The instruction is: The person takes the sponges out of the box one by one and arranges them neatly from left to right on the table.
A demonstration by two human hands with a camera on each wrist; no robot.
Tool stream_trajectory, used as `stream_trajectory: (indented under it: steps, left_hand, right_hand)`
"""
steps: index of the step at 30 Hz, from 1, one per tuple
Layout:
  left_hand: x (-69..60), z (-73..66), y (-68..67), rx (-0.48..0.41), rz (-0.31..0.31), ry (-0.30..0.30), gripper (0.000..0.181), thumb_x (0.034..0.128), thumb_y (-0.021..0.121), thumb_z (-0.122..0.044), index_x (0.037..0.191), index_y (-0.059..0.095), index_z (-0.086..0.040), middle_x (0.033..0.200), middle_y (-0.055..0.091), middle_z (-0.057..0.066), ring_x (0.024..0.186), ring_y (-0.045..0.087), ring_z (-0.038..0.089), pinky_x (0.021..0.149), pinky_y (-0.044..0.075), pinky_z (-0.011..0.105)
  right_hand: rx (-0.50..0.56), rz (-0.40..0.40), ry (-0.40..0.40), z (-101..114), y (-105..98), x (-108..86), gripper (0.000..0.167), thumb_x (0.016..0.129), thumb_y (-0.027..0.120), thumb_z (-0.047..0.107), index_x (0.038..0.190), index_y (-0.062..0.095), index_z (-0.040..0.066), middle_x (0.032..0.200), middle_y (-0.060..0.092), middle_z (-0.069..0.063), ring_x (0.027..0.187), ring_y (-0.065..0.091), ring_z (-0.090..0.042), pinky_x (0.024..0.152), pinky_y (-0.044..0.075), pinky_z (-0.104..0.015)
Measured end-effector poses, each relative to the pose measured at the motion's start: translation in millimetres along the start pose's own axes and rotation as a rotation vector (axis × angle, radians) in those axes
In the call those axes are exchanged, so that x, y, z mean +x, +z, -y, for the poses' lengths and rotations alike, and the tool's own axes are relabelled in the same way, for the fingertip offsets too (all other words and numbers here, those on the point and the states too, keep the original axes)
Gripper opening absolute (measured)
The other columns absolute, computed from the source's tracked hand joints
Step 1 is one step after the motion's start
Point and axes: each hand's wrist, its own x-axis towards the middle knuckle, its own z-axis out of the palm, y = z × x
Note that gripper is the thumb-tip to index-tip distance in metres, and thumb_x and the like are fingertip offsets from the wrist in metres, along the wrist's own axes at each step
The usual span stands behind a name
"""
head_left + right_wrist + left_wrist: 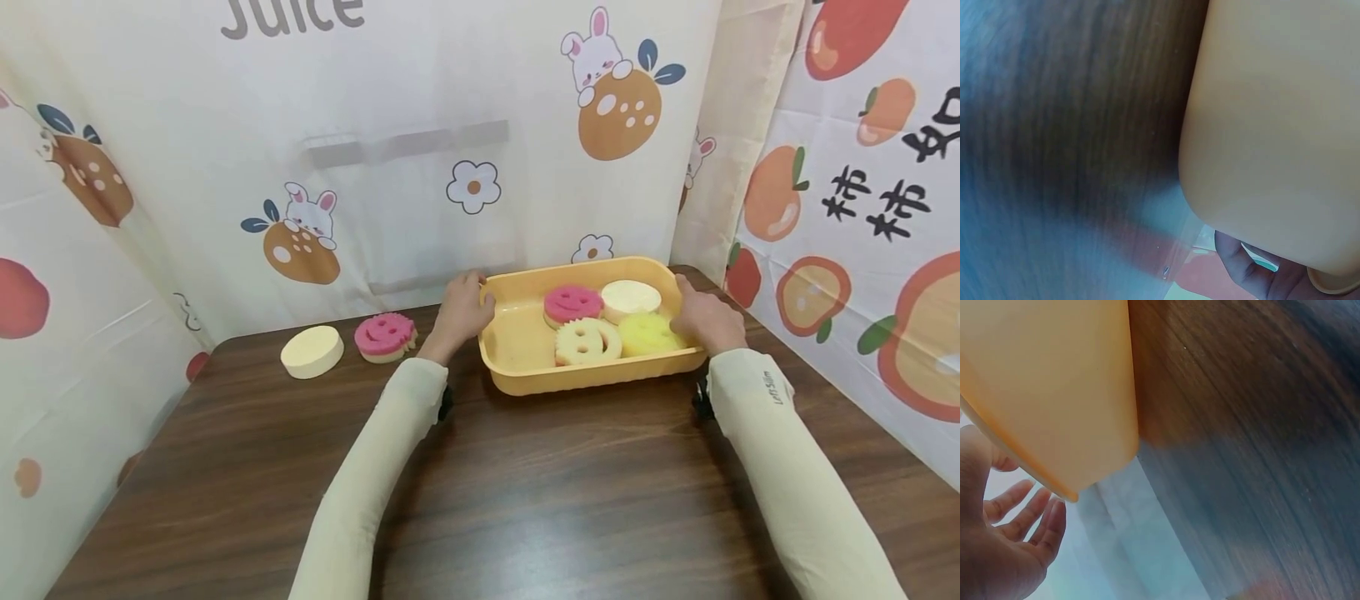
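Note:
A yellow plastic bin (517,382) stands on the table with several round sponges in it. My left hand (467,307) is at its left end; in the left wrist view the loosely bent fingers (1054,531) are spread beside the rim. At the right end my right hand (708,318) holds the bin, the fingers (1235,256) bent against its outer wall and the thumb side over the rim. Inside lie a pink smiley sponge (573,302), a plain cream sponge (632,297), a cream smiley sponge (581,342) and a yellow sponge (647,335).
Left of the bin, a plain cream round sponge (312,352) and another pink smiley sponge (386,335) lie on the brown wooden table (525,492). Printed cloth curtains (405,92) hang along the back and both sides.

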Motion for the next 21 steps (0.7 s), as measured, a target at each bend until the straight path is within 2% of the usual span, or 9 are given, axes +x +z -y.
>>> stream_trajectory:
  steps: [11, 16, 21]
  left_hand:
    - [7.0, -4.7, 4.1, -0.004, 0.05, 0.061, 0.036, 0.0996, 0.049, -0.019, 0.129, 0.054, 0.001, 0.128, 0.058, 0.017, 0.117, 0.056, 0.032, 0.099, 0.048, 0.042]
    - [8.8, -8.4, 6.1, -0.007, 0.084, 0.067, 0.037, 0.1004, 0.048, -0.021, 0.13, 0.053, 0.0, 0.13, 0.058, 0.017, 0.118, 0.056, 0.031, 0.099, 0.048, 0.042]
    - [10.0, -10.1, 6.9, -0.015, 0.082, 0.06, 0.037, 0.0997, 0.049, -0.02, 0.129, 0.053, 0.001, 0.129, 0.058, 0.017, 0.117, 0.057, 0.031, 0.1, 0.048, 0.042]
  right_hand:
    - [0.013, -0.004, 0.005, 2, -1, 1.0, 0.085, 0.092, 0.047, 0.021, 0.16, -0.003, 0.013, 0.132, 0.048, -0.039, 0.1, 0.054, -0.049, 0.082, 0.039, -0.066]
    - [0.01, 0.001, 0.003, 2, -1, -0.7, 0.084, 0.091, 0.046, 0.02, 0.159, -0.003, 0.013, 0.129, 0.051, -0.039, 0.094, 0.056, -0.047, 0.077, 0.041, -0.062]
    - [0.006, 0.014, 0.004, 2, -1, -0.2, 0.085, 0.091, 0.046, 0.02, 0.159, -0.003, 0.011, 0.127, 0.052, -0.038, 0.091, 0.056, -0.044, 0.074, 0.042, -0.06]
